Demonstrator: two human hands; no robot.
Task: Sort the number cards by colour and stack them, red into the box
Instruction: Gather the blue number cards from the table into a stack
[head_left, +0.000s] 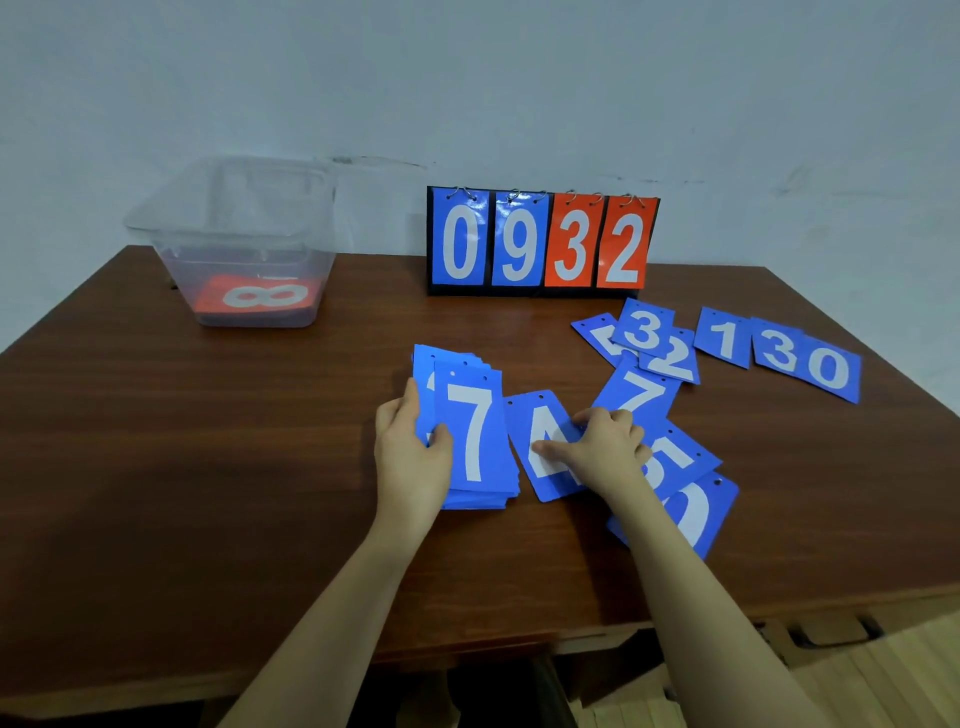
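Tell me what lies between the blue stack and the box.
Only bare table in the head view. The left hand holds the blue stack; no card lies between it and the box.

Dim, even indoor light, soft shadows under the forearms, wide-angle bending at the edges.

One head-worn view — wide-angle, looking forward and down.

The camera sits above the near edge of the wooden table (208, 467), facing the pale wall (519, 78) behind it. Both forearms reach in from the bottom, the left hand (413, 452) and right hand (605, 449) close below the lens — the scoreboard stand (543, 241) and clear box (234, 239) lie farther off, at the table's back.
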